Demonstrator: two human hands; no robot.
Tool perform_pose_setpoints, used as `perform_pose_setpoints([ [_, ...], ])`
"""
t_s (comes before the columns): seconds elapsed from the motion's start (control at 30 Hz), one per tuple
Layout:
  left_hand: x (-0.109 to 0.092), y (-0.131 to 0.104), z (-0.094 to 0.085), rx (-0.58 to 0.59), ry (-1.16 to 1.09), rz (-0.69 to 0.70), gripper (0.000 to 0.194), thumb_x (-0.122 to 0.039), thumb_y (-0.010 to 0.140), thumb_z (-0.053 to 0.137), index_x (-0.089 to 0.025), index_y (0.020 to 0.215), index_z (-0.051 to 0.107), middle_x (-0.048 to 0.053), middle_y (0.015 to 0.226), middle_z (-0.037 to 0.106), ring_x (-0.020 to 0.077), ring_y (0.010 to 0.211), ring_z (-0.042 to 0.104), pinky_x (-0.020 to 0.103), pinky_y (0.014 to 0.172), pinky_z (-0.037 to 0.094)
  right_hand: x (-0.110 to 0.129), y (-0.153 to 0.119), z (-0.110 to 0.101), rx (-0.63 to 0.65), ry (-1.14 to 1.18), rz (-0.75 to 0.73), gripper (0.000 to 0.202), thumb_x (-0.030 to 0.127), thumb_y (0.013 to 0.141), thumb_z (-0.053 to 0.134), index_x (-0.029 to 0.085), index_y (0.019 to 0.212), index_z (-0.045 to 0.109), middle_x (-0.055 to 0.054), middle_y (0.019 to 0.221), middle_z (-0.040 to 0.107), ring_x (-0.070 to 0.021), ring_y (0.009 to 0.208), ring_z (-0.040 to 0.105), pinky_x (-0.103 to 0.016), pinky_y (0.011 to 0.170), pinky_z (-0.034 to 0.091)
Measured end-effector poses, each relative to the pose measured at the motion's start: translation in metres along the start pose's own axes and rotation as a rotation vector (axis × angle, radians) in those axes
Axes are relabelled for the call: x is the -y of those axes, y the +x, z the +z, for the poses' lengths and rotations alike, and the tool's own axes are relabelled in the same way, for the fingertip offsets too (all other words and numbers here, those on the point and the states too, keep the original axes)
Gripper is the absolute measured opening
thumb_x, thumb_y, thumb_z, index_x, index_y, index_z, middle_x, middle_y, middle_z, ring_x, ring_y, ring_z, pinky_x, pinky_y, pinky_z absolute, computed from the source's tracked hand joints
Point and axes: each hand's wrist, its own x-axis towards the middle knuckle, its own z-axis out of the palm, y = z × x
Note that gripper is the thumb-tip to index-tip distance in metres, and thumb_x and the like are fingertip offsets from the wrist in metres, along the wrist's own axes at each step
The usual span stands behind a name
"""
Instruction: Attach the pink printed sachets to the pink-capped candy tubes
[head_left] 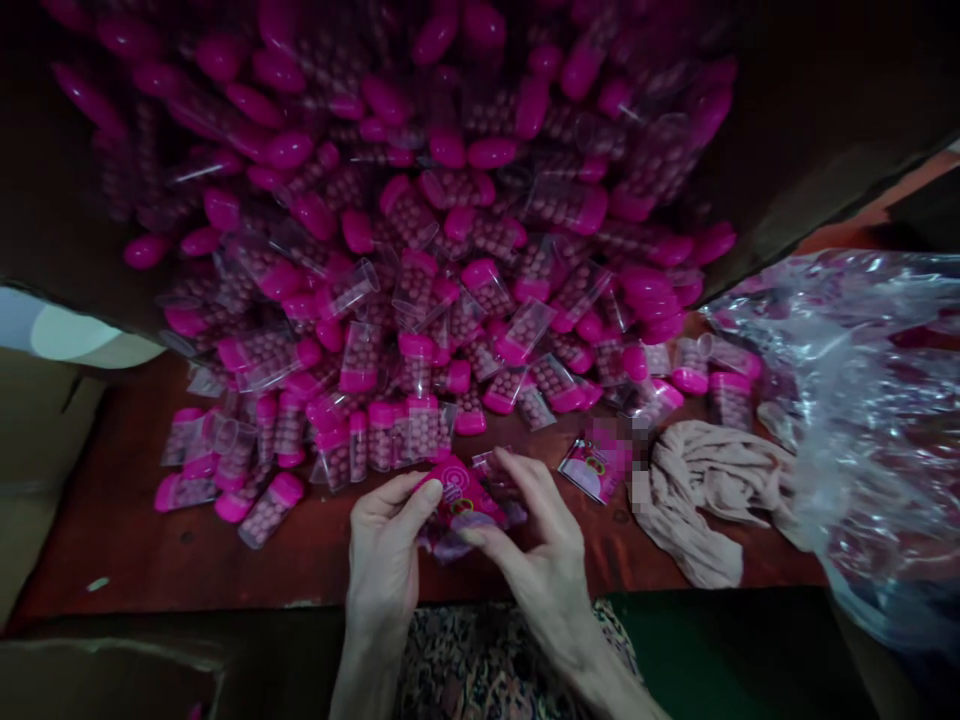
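Near the table's front edge, my left hand (390, 530) pinches a pink printed wrapper (459, 497) between thumb and fingers at its left side. On the other side my right hand (536, 550) curves around it, thumb pressed to its lower edge. Something clear shows under the right fingers; I cannot tell whether it is a container inside the wrapper. Just beyond both hands lies a heap of clear containers with pink caps (424, 430), filled with small round balls. Right of my right hand lies a flat stack of printed wrappers (596, 465).
A crumpled pale cloth (701, 490) rests on the reddish table (322, 560). Clear plastic bags (877, 430) bulge at the right. Several capped containers (262, 510) lie loose at the left. Dark walls flank the heap.
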Motion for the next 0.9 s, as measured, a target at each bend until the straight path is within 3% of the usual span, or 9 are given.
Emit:
perform_pose_setpoints([
  [0.1, -0.008, 0.0, 0.015, 0.004, -0.046, 0.021, 0.013, -0.019, 0.052, 0.08, -0.017, 0.062, 0.072, 0.001, 0.06, 0.071, 0.0096, 0.052, 0.06, 0.02, 0.055, 0.049, 0.007, 0.014, 0.001, 0.067, 0.197, 0.197, 0.012, 0.027, 0.071, 0.071, 0.019, 0.079, 0.068, 0.0, 0.073, 0.063, -0.0139, 0.066, 0.058, -0.024, 0.059, 0.048],
  [0.2, -0.014, 0.002, 0.027, 0.0, -0.083, 0.062, 0.013, -0.019, 0.051, 0.08, -0.017, 0.062, 0.072, 0.002, 0.06, 0.071, 0.0109, 0.054, 0.061, 0.022, 0.057, 0.05, 0.013, 0.027, 0.004, 0.057, 0.247, 0.243, 0.02, 0.026, 0.075, 0.065, 0.017, 0.059, 0.061, 0.004, 0.054, 0.052, -0.0092, 0.052, 0.047, -0.02, 0.049, 0.04],
  [0.37, -0.019, 0.012, 0.037, 0.01, -0.14, 0.081, 0.013, -0.015, 0.048, 0.08, -0.016, 0.056, 0.069, 0.001, 0.054, 0.068, 0.0102, 0.049, 0.059, 0.021, 0.054, 0.049, 0.017, 0.037, 0.007, 0.03, 0.181, 0.131, 0.027, 0.028, 0.081, 0.057, 0.017, 0.057, 0.057, 0.004, 0.053, 0.048, -0.0088, 0.049, 0.042, -0.02, 0.047, 0.037],
  [0.5, -0.021, 0.021, 0.042, 0.02, -0.189, 0.088, 0.015, -0.014, 0.047, 0.08, -0.015, 0.056, 0.068, 0.0, 0.055, 0.067, 0.0096, 0.051, 0.059, 0.021, 0.057, 0.048, 0.014, 0.044, 0.006, 0.024, 0.107, 0.043, 0.029, 0.028, 0.085, 0.053, 0.017, 0.059, 0.059, 0.003, 0.054, 0.051, -0.01, 0.051, 0.046, -0.021, 0.05, 0.04],
  [0.6, -0.024, 0.026, 0.045, -0.007, -0.217, 0.108, 0.016, -0.015, 0.048, 0.08, -0.015, 0.057, 0.067, -0.002, 0.055, 0.066, 0.008, 0.052, 0.058, 0.019, 0.057, 0.046, 0.014, 0.05, 0.005, -0.014, 0.082, 0.022, 0.014, 0.028, 0.083, 0.057, 0.018, 0.082, 0.067, -0.002, 0.074, 0.066, -0.0151, 0.066, 0.059, -0.025, 0.062, 0.048],
  [0.67, -0.026, 0.029, 0.046, -0.023, -0.239, 0.122, 0.018, -0.016, 0.048, 0.081, -0.016, 0.056, 0.065, -0.003, 0.055, 0.066, 0.0074, 0.052, 0.058, 0.018, 0.056, 0.045, 0.017, 0.054, 0.006, -0.02, 0.103, 0.063, 0.017, 0.03, 0.079, 0.062, 0.019, 0.091, 0.068, -0.004, 0.083, 0.07, -0.0179, 0.073, 0.063, -0.028, 0.066, 0.051],
  [0.8, -0.028, 0.031, 0.047, -0.019, -0.264, 0.131, 0.02, -0.018, 0.048, 0.081, -0.016, 0.059, 0.065, -0.003, 0.057, 0.066, 0.0083, 0.055, 0.059, 0.02, 0.06, 0.047, 0.02, 0.058, 0.008, -0.011, 0.161, 0.149, 0.014, 0.03, 0.078, 0.063, 0.017, 0.078, 0.07, -0.001, 0.068, 0.069, -0.0151, 0.06, 0.063, -0.025, 0.058, 0.051],
  [0.9, -0.027, 0.029, 0.046, 0.001, -0.268, 0.11, 0.02, -0.019, 0.05, 0.081, -0.016, 0.064, 0.067, -0.002, 0.062, 0.068, 0.0092, 0.057, 0.06, 0.021, 0.06, 0.047, 0.017, 0.058, 0.008, -0.005, 0.109, 0.094, 0.016, 0.028, 0.082, 0.059, 0.017, 0.075, 0.07, -0.001, 0.064, 0.068, -0.0143, 0.059, 0.061, -0.024, 0.056, 0.05],
])
